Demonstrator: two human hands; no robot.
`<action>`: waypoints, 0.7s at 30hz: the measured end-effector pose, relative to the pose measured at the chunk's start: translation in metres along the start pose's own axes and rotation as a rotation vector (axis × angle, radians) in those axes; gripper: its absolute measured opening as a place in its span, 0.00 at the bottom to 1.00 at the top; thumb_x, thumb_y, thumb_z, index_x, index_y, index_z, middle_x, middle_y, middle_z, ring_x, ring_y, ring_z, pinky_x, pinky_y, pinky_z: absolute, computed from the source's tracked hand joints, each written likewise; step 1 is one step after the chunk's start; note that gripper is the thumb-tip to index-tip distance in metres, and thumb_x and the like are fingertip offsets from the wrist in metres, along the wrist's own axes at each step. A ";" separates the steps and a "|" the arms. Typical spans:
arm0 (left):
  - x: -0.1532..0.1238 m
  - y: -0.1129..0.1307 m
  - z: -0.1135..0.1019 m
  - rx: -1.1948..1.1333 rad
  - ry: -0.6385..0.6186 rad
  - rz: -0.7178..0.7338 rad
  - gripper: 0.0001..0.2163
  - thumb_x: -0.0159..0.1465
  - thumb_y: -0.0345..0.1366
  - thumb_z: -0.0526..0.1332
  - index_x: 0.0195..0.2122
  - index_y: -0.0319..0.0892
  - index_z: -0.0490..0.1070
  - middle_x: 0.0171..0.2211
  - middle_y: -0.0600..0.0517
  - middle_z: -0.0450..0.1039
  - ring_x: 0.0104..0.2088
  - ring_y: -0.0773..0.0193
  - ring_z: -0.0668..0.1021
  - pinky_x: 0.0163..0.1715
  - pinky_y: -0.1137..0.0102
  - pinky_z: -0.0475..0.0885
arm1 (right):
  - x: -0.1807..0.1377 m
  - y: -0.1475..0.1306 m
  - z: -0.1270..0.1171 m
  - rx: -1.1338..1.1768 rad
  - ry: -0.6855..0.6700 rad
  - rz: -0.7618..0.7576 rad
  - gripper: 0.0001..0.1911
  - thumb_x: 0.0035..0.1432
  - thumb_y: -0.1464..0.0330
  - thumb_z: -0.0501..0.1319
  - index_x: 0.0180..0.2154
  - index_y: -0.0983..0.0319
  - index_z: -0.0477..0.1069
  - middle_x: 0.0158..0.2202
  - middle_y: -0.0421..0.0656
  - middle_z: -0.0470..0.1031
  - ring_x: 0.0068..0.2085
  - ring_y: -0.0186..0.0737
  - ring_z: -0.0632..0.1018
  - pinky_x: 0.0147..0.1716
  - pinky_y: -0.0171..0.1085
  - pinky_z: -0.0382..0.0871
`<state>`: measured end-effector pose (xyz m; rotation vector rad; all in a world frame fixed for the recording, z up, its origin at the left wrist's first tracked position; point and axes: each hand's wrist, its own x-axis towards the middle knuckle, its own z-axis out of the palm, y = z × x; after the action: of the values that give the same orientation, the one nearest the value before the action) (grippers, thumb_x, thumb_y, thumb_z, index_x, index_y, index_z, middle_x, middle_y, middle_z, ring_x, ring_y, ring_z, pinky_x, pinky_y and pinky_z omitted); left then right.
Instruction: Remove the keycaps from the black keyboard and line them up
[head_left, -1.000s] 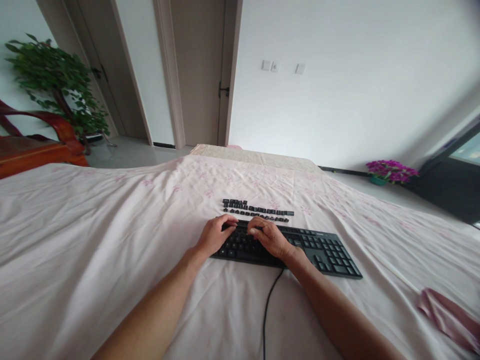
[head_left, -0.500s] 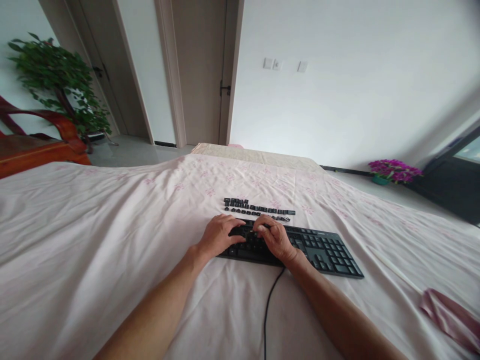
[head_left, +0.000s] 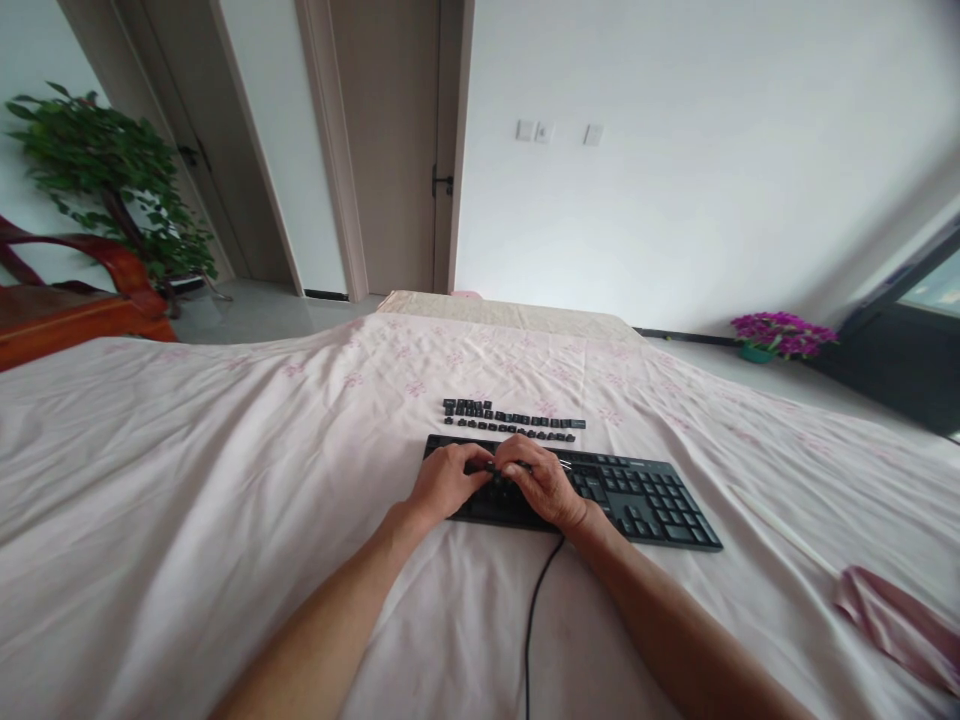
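Note:
A black keyboard (head_left: 645, 505) lies on the cloth, part of its left half stripped of keycaps. My left hand (head_left: 446, 480) rests over its left end, thumb and forefinger pinched on a small dark keycap (head_left: 491, 466). My right hand (head_left: 544, 485) is closed beside it, fingertips meeting those of my left. Thin pale metal wires (head_left: 564, 463) stick out past my right knuckles, looking like the ends of a wire keycap puller; the rest of it is hidden in the hand. Several loose black keycaps (head_left: 517, 418) lie in rows just beyond the keyboard.
A pale pink flowered cloth (head_left: 315, 430) covers the surface, with folds. The keyboard's black cable (head_left: 531, 620) runs toward me between my forearms. A pink fabric piece (head_left: 889, 615) lies at right. Farther off are a wooden chair (head_left: 90, 300), a green plant (head_left: 112, 180) and purple flowers (head_left: 784, 335).
My left thumb and forefinger have closed together, meeting my right fingertips. The wire ends beside my right hand have swung lower, over the keyboard. The camera view has shifted slightly.

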<state>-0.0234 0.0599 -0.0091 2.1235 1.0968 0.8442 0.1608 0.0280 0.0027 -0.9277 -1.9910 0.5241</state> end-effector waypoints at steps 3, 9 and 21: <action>0.001 -0.002 0.001 -0.068 0.031 -0.020 0.09 0.55 0.33 0.63 0.38 0.46 0.76 0.35 0.54 0.79 0.36 0.62 0.79 0.38 0.70 0.72 | -0.001 -0.003 -0.004 -0.062 0.038 -0.024 0.14 0.65 0.61 0.49 0.37 0.58 0.70 0.37 0.46 0.72 0.40 0.42 0.73 0.43 0.42 0.67; 0.003 -0.010 0.005 -0.255 0.109 -0.076 0.15 0.54 0.32 0.64 0.45 0.45 0.71 0.34 0.53 0.79 0.36 0.64 0.79 0.41 0.70 0.72 | 0.010 -0.012 -0.016 -0.530 0.013 0.069 0.12 0.65 0.66 0.51 0.41 0.58 0.72 0.36 0.46 0.74 0.42 0.45 0.70 0.47 0.44 0.60; 0.002 -0.012 0.006 -0.325 0.132 -0.069 0.22 0.54 0.31 0.64 0.51 0.45 0.65 0.34 0.54 0.78 0.36 0.64 0.79 0.40 0.70 0.72 | 0.026 -0.004 -0.004 -0.521 -0.097 0.212 0.06 0.59 0.64 0.59 0.37 0.56 0.74 0.36 0.41 0.76 0.38 0.40 0.75 0.35 0.34 0.62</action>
<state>-0.0233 0.0664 -0.0214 1.7740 1.0141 1.0636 0.1529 0.0455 0.0210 -1.4655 -2.1733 0.1602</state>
